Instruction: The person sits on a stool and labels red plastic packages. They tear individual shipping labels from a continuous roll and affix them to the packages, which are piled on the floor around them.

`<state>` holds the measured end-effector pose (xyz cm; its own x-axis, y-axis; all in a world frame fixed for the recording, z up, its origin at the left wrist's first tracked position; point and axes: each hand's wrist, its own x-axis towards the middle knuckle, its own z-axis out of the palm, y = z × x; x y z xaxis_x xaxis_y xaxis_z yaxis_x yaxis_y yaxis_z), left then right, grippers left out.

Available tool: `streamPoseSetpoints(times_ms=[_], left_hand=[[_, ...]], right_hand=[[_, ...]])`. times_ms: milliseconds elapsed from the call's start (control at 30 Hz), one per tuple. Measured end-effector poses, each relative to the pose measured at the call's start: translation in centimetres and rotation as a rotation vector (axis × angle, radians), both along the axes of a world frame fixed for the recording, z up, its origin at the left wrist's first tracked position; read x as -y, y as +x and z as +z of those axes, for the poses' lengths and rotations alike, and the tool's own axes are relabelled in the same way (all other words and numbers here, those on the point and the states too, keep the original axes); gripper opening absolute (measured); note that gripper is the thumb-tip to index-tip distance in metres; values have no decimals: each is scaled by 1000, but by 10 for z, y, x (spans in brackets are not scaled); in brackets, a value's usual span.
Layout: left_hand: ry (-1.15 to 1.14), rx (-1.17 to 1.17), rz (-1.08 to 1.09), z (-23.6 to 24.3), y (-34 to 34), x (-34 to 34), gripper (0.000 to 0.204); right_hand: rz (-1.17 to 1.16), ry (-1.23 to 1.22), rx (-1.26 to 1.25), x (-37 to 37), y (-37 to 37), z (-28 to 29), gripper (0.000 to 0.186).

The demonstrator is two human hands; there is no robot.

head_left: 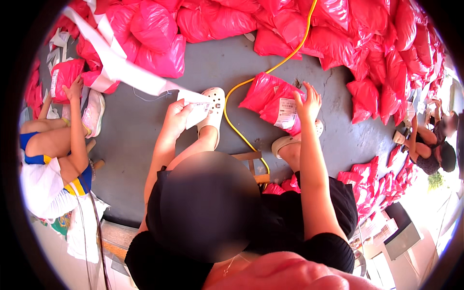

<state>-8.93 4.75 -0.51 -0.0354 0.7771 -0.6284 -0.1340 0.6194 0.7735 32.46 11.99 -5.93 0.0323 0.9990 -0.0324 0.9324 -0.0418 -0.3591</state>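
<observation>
My left hand (pixel 178 115) pinches the end of a long strip of white paper labels (pixel 130 72), its fingers closed. The strip runs up and away to the far left. The printed end label (pixel 198 110) hangs beside my left clog. A pink plastic parcel (pixel 263 99) is in front of my right foot, with a white label (pixel 286 114) on its near side. At the parcel's right edge is my right hand (pixel 309 100), fingers stretched apart and the thumb near the label. Whether the thumb touches it I cannot tell.
Many pink parcels (pixel 212 21) are heaped along the far side and right. A yellow cable (pixel 231 108) snakes across the grey floor (pixel 140 125) between my feet. On the left a seated person (pixel 53 164) handles a labelled parcel (pixel 60 84); another person (pixel 430 140) crouches far right.
</observation>
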Motion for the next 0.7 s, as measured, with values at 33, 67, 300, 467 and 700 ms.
streamPoseSetpoints(times_ms=[33,67,300,467,700], left_hand=[[-11,56,-2,1,-1,0,21],[-10,-3,-9,2,1,0,21],[-23,-25,106,1,-25,13,25],[-16,-34,40,-12,-18,-7,23],[9,-3,44,-18,-24,-9,22]], right_hand=[[-86,-104,-8,-6,5,-5,41],[31,-121,72,-4,10,-17,36],[322,107,-26,10,-52,5,21],[413,196,-234,-93,-84,68,25],[254,676,283,-345,-156,177,97]])
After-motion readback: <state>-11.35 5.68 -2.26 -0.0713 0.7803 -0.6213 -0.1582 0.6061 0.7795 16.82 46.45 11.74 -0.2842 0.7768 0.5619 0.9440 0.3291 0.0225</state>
